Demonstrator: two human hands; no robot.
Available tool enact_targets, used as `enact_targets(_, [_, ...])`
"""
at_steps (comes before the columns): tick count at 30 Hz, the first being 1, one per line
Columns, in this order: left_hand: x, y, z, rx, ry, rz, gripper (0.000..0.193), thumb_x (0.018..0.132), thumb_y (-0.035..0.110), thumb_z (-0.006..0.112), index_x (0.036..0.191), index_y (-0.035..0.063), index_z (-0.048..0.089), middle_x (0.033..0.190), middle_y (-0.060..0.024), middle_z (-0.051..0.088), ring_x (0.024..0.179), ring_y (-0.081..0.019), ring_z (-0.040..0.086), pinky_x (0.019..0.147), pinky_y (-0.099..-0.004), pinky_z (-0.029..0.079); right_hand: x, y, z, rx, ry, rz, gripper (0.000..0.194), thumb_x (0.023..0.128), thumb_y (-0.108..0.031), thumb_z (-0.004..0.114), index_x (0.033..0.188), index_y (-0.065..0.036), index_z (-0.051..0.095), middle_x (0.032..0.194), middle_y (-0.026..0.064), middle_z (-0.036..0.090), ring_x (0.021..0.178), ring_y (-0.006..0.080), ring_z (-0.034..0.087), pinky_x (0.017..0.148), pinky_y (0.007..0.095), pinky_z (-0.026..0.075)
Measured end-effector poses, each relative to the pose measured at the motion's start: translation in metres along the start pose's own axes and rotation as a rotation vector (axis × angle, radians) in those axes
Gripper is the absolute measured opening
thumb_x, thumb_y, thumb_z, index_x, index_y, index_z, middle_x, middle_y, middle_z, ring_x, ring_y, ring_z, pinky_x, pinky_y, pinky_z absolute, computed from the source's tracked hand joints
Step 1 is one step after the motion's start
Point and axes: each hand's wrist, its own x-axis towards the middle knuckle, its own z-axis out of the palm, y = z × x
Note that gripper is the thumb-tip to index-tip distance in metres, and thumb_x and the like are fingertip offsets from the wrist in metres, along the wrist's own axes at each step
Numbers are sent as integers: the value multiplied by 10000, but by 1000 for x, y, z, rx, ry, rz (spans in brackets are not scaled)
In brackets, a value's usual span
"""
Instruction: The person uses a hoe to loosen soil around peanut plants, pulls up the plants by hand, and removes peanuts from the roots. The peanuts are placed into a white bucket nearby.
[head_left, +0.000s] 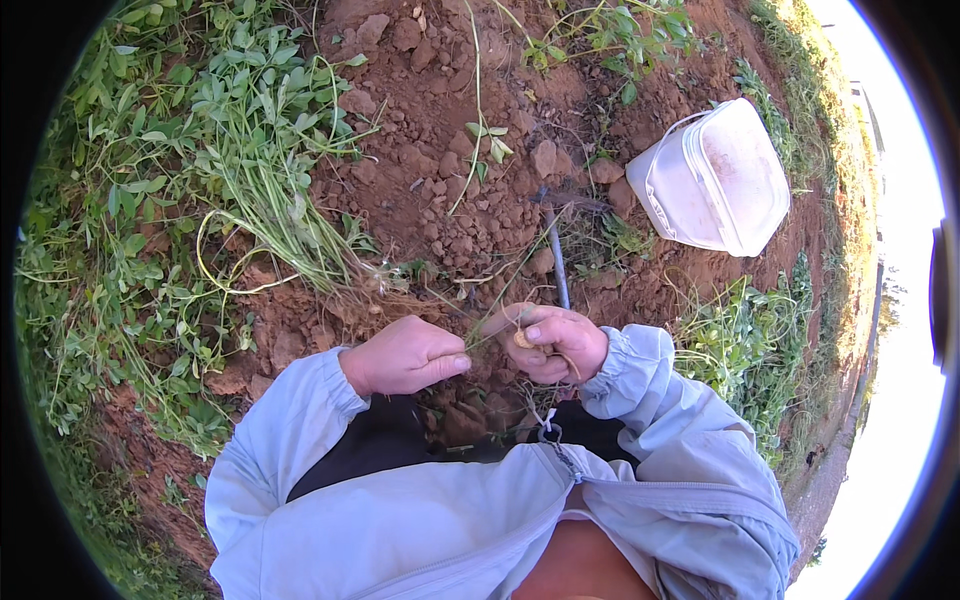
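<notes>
My left hand is closed in a fist, its thumb pressed on thin green stems that stick out between my two hands. My right hand, just to the right, curls around a tan peanut pod, with thin roots hanging about the fingers. Other pods may lie deeper in that palm, but the fingers hide them. Beyond my left hand lies a bundle of pulled peanut plants, its roots towards me and its leaves away.
A white plastic bucket with a wire handle stands on the red soil at the upper right. A hoe-like tool with a metal shaft lies beyond my right hand. Clods cover the ground. Leafy plants spread left and right.
</notes>
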Motion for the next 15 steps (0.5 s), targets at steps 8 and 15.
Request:
enact_targets(8, [-8,-9,20,-70,-174,-42,358,917,319,469,702,34,499,617,-167,497,601,-370,518,553,-437,396,-85,-50,-62,-171,551,-756,260,847,-178,454,1050,-18,487,654,14,415,405,78,303,336,226,247])
enact_targets(15, [-16,-1,26,-91,-370,-179,382,886,233,513,1232,73,491,968,-132,639,835,-326,608,721,-406,471,-215,-215,-125,-1022,1498,-1150,306,897,-184,483,1157,-33,538,833,60,579,661,115,525,561,243,450])
